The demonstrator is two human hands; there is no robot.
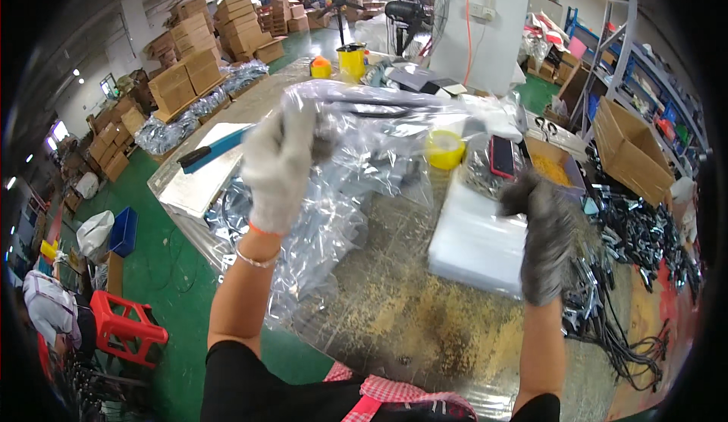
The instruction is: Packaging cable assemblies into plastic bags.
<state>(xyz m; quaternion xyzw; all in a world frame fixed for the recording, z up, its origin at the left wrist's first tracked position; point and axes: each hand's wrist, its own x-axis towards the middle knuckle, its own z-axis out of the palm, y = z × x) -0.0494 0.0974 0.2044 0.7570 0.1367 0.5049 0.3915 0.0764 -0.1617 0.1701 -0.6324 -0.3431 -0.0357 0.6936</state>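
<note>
Left hand: the left hand (pixel 279 168), in a pale glove, is raised at the near-left end of a long clear bag (pixel 379 107); its fingers are drawn together, but whether they pinch the film I cannot tell.
Right hand: the right hand (pixel 546 244), in a dark-smudged glove, has bent fingers at the right edge of a stack of flat clear sleeves (pixel 474 240); any grip is hidden.
Long bag: it stretches over the far part of the tabletop (pixel 402 293), dark lengths showing inside, beside a heap of crinkled bags (pixel 311 232).
Loose parts: black-and-silver parts (pixel 644 232) lie to the right, beyond the right hand.
Step in hand: seemingly bagging, with the long bag being dealt with at left and a sleeve reached for at right.
Next move: likely calls for separating one sleeve cleanly from the stack.
</note>
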